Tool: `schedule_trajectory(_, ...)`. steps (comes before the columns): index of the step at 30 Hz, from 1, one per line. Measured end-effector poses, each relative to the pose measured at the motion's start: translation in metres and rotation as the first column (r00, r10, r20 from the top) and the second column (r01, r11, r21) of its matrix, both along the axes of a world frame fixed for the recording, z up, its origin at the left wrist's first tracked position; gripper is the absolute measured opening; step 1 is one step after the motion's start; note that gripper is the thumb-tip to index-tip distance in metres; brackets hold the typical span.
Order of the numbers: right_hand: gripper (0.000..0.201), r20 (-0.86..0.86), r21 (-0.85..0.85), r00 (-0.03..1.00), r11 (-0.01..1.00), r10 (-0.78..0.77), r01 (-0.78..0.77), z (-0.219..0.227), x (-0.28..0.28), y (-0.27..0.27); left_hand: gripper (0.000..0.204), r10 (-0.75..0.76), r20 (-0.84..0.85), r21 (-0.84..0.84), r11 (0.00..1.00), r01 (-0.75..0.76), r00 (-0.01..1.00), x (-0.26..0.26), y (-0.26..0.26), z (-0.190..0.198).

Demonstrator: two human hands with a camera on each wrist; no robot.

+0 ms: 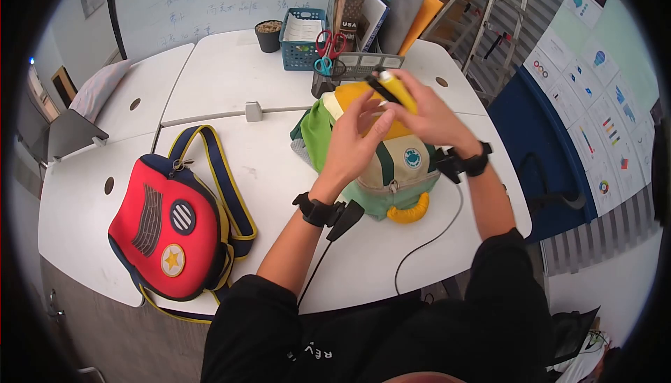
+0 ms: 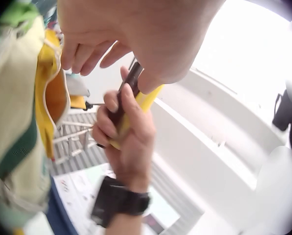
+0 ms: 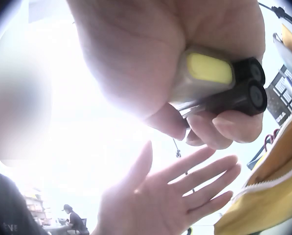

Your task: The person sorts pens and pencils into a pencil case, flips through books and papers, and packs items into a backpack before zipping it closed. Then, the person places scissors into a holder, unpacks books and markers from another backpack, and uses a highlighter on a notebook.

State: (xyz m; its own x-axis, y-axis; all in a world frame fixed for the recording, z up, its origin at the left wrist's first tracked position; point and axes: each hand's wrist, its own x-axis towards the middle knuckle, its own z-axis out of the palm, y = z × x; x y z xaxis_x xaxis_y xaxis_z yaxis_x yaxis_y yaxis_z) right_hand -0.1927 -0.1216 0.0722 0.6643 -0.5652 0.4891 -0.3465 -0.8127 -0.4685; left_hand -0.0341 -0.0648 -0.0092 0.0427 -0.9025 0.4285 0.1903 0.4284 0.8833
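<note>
My right hand (image 1: 437, 117) grips a yellow highlighter (image 1: 398, 91) together with two black pens (image 3: 239, 98), whose round ends show side by side in the right wrist view. Close beside it, my left hand (image 1: 353, 142) has its fingers extended; they are spread and hold nothing in the right wrist view (image 3: 155, 200). Both hands are above a green, beige and yellow backpack (image 1: 318, 128) on the table. A zipped yellow compartment (image 2: 56, 100) of this backpack stands open, with its orange lining showing.
A red backpack (image 1: 164, 222) with navy straps lies at the left of the white table (image 1: 286, 243). Behind are a blue basket (image 1: 297, 56), scissors (image 1: 325, 51), a plant pot (image 1: 268, 37) and a file rack (image 1: 370, 61) with books. A cable (image 1: 419, 243) trails from the right wrist.
</note>
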Motion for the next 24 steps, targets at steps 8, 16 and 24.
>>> schedule_trajectory(8,0.079,-0.238,-0.125,0.958,0.983,-0.159,0.132,-0.034,0.080,0.028,0.052,0.090,-0.643,0.193,0.980,0.048,0.761,0.009,-0.004,0.000)
schedule_trajectory(16,0.089,-0.228,0.031,0.974,0.999,0.017,-0.010,-0.028,0.078,0.032,0.046,-0.005,-0.698,0.120,0.985,0.124,0.716,0.048,-0.023,-0.014)
schedule_trajectory(24,0.071,-0.477,-0.355,0.865,0.935,-0.154,-0.029,-0.061,0.053,0.047,0.039,0.230,-0.788,0.176,0.973,-0.149,0.572,0.079,-0.019,-0.004)
